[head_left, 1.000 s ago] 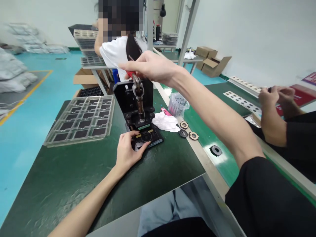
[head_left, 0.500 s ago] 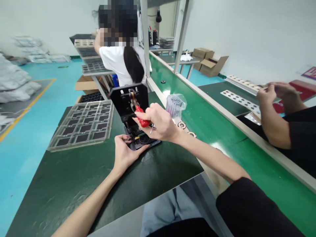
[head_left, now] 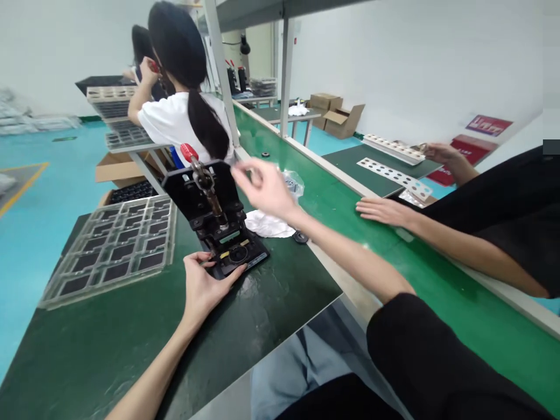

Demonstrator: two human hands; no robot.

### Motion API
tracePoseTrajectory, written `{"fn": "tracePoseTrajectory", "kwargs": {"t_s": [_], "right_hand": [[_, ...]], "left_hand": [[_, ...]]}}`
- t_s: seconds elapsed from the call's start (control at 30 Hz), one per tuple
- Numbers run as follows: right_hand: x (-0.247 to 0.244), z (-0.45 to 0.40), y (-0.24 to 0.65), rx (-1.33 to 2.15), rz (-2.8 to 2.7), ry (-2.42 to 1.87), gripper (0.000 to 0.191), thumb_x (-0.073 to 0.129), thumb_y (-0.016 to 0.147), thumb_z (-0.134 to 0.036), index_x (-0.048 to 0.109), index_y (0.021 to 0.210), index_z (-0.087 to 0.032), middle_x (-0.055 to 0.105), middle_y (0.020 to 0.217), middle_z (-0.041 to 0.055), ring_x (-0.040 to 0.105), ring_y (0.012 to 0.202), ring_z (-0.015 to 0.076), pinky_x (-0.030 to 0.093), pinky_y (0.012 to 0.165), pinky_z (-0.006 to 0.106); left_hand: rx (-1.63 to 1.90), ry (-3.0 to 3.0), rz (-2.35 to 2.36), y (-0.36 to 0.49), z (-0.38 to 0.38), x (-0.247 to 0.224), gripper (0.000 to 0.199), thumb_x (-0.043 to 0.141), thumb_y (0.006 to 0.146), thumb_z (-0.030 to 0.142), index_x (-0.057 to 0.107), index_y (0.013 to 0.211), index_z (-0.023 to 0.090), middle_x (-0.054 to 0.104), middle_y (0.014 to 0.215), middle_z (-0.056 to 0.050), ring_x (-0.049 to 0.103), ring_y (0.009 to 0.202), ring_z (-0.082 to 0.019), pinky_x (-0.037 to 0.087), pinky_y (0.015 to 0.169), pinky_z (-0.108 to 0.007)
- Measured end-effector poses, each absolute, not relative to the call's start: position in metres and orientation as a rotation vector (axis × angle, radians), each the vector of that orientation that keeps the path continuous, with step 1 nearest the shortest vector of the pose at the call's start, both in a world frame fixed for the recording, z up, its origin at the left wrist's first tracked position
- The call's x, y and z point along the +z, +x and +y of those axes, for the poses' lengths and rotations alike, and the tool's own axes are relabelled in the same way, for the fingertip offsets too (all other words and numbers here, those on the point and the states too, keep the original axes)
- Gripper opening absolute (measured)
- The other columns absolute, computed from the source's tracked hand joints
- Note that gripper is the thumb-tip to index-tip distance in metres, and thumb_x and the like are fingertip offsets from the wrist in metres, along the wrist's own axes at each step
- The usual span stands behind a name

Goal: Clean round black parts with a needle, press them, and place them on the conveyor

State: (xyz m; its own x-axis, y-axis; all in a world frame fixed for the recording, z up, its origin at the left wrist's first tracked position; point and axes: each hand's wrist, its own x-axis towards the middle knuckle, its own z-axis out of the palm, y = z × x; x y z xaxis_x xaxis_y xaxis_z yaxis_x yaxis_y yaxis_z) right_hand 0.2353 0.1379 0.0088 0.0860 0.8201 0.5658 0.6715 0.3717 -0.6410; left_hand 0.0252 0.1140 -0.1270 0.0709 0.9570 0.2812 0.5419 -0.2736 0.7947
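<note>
A black hand-operated toggle press (head_left: 238, 254) stands on the dark green table. Its red-tipped lever (head_left: 189, 153) points up. My left hand (head_left: 210, 283) grips the left front of its base, thumb along the front edge and fingers round the side. To the right of the press and clear of the lever, my right hand (head_left: 266, 189) hangs in the air, blurred, with its fingers curled together. Whatever they hold is hidden. Beneath that hand lie a crumpled white cloth (head_left: 266, 226) and a small black ring-shaped part (head_left: 300, 237).
On the left is a clear compartmented tray (head_left: 118, 251) with dark square pieces. A green conveyor (head_left: 332, 216) runs along the right, carrying a plastic bag (head_left: 293, 184). Across it, a co-worker's hand (head_left: 385, 211) rests at the edge. Another person (head_left: 188, 105) works ahead.
My right hand has let go of the red handle and moved off to the right. The lever has swung upward. My left hand stays on the base. The view has shifted right.
</note>
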Motion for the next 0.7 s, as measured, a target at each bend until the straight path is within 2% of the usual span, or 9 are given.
{"fn": "tracePoseTrajectory", "kwargs": {"t_s": [0.1, 0.17, 0.23, 0.3, 0.4, 0.53, 0.7], "right_hand": [[-0.056, 0.098, 0.229, 0.197, -1.716, -1.613, 0.032, 0.057, 0.101, -0.045, 0.067, 0.093, -0.016, 0.058, 0.065, -0.0035, 0.055, 0.062, 0.0108, 0.037, 0.062, 0.024], [-0.078, 0.088, 0.217, 0.217, -1.899, -1.751, 0.047, 0.059, 0.097, -0.06, 0.07, 0.097, -0.014, 0.071, 0.079, 0.0054, 0.067, 0.074, 0.018, 0.043, 0.067, 0.027], [-0.082, 0.094, 0.202, 0.197, -2.076, -1.845, 0.063, 0.055, 0.093, -0.071, 0.071, 0.099, -0.01, 0.076, 0.092, 0.0153, 0.073, 0.088, 0.0268, 0.048, 0.072, 0.031], [-0.076, 0.107, 0.192, 0.213, -2.228, -1.863, 0.067, 0.052, 0.094, -0.072, 0.071, 0.099, -0.009, 0.076, 0.098, 0.0197, 0.074, 0.096, 0.0319, 0.052, 0.076, 0.036], [-0.063, 0.121, 0.188, 0.29, -2.349, -1.78, 0.058, 0.052, 0.096, -0.067, 0.072, 0.094, -0.013, 0.077, 0.098, 0.0169, 0.074, 0.096, 0.031, 0.054, 0.077, 0.038], [-0.049, 0.114, 0.205, 0.312, -2.36, -1.703, 0.049, 0.061, 0.089, -0.065, 0.069, 0.089, -0.016, 0.076, 0.091, 0.0113, 0.073, 0.085, 0.026, 0.051, 0.066, 0.032], [-0.032, 0.085, 0.302, 0.118, -2.038, -1.878, 0.05, 0.058, 0.091, -0.065, 0.066, 0.085, -0.017, 0.069, 0.074, 0.0059, 0.064, 0.067, 0.0179, 0.043, 0.056, 0.029]], "left_hand": [[1.138, 1.928, 1.484, 0.023, 0.114, -0.134, 0.077, 0.078, 0.053, 0.07, 0.035, 0.097, 0.024, 0.044, 0.101, -0.004, 0.057, 0.087, -0.026, 0.057, 0.08, -0.052], [1.191, 2.01, 1.491, 0.023, 0.113, -0.139, 0.072, 0.075, 0.057, 0.071, 0.036, 0.096, 0.024, 0.043, 0.102, -0.006, 0.056, 0.091, -0.029, 0.056, 0.083, -0.056], [1.237, 2.123, 1.474, 0.023, 0.109, -0.141, 0.066, 0.072, 0.063, 0.069, 0.036, 0.094, 0.024, 0.042, 0.101, -0.008, 0.055, 0.097, -0.034, 0.055, 0.084, -0.058], [1.255, 2.266, 1.449, 0.024, 0.106, -0.142, 0.056, 0.069, 0.071, 0.064, 0.034, 0.09, 0.025, 0.044, 0.097, -0.009, 0.055, 0.098, -0.036, 0.054, 0.082, -0.057], [1.275, 2.465, 1.385, 0.025, 0.105, -0.141, 0.048, 0.065, 0.079, 0.058, 0.031, 0.086, 0.026, 0.046, 0.085, -0.007, 0.058, 0.089, -0.037, 0.052, 0.075, -0.053], [1.292, 2.571, 1.328, 0.024, 0.109, -0.14, 0.047, 0.064, 0.08, 0.058, 0.029, 0.082, 0.027, 0.044, 0.073, -0.004, 0.059, 0.075, -0.036, 0.047, 0.062, -0.047], [1.311, 2.779, 1.178, 0.027, 0.095, -0.142, 0.044, 0.068, 0.083, 0.044, 0.028, 0.076, 0.028, 0.044, 0.065, -0.001, 0.062, 0.072, -0.032, 0.04, 0.058, -0.039]]}}
